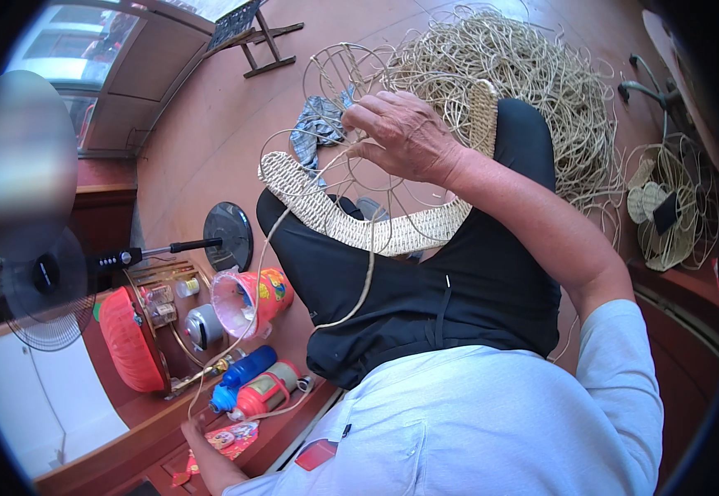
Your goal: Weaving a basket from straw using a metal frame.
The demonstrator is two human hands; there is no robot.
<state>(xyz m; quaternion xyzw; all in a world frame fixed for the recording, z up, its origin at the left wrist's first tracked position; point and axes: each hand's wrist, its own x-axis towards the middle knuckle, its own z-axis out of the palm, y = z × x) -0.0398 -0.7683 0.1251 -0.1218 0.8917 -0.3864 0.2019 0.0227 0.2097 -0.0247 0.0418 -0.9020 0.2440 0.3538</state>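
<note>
A half-woven wire frame (390,217) rests across my thighs, its lower band covered in pale cord weave and its upper hoops bare. My right hand (405,136) reaches over it, fingers curled and thumb near a thin wire of the frame; the exact grip is partly hidden. A long pale cord (269,240) runs from the frame down to the lower left. There my left hand (193,431), blurred, is drawn out to the side at the cord's end; its fingers look closed on it. Another loop of cord (368,285) hangs over my dark trousers.
A big heap of loose cord (516,99) lies on the floor ahead. A blue-grey cloth (316,126) lies behind the frame. At left stand a fan (45,277), a pink bucket (248,304), a red-covered basket (130,339) and bottles (249,365). Another wire piece (661,211) sits at right.
</note>
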